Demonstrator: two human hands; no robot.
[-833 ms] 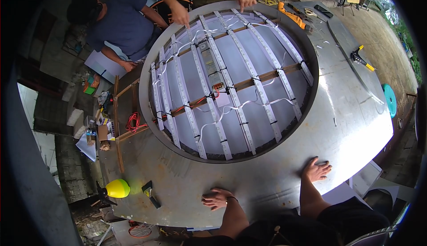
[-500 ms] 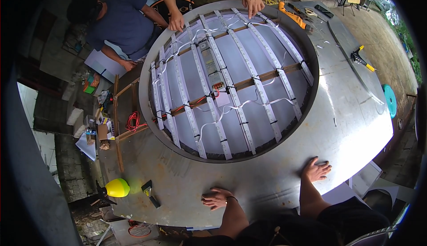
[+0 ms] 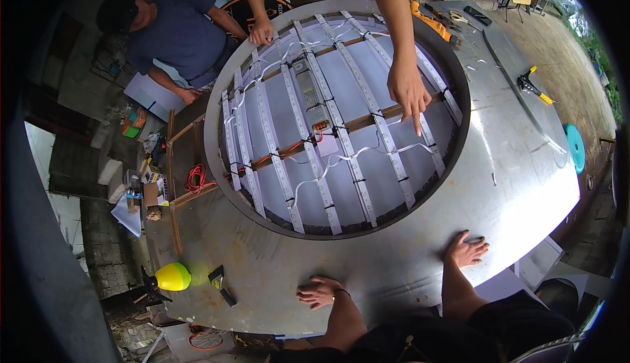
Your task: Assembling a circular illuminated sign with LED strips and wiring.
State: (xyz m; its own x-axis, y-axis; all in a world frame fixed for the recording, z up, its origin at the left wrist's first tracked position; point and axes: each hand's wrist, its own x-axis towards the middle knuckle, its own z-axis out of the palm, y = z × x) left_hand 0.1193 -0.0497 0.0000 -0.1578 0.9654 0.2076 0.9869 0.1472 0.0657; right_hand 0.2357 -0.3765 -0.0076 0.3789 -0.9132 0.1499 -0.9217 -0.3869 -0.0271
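Both my palms rest on the bare metal tabletop (image 3: 262,278), along its near side. My left hand (image 3: 319,293) lies with fingers stretched to the left, a dark band at its wrist. Farther right, my right hand (image 3: 466,251) lies flat with spread fingers. Neither holds anything. Beyond them sits a round dark frame (image 3: 315,234), fitted with white LED strips (image 3: 354,166), black ties, white wires and wooden slats. A power supply (image 3: 306,87) sits inside it. Across the table, a co-worker's hand (image 3: 408,91) points down over the strips at the right; that person's other hand (image 3: 261,31) touches the frame's far rim.
A yellow spray bottle (image 3: 173,276) and a scraper-like tool (image 3: 222,286) lie near the left edge. At the far right are an orange power tool (image 3: 430,23), a black-and-yellow clamp (image 3: 535,86) and a phone (image 3: 478,15). Another person in blue (image 3: 180,41) crouches left.
The co-worker's arm on the right has reached forward from the far rim, over the frame, toward the right-hand strips. My two hands have stayed in place.
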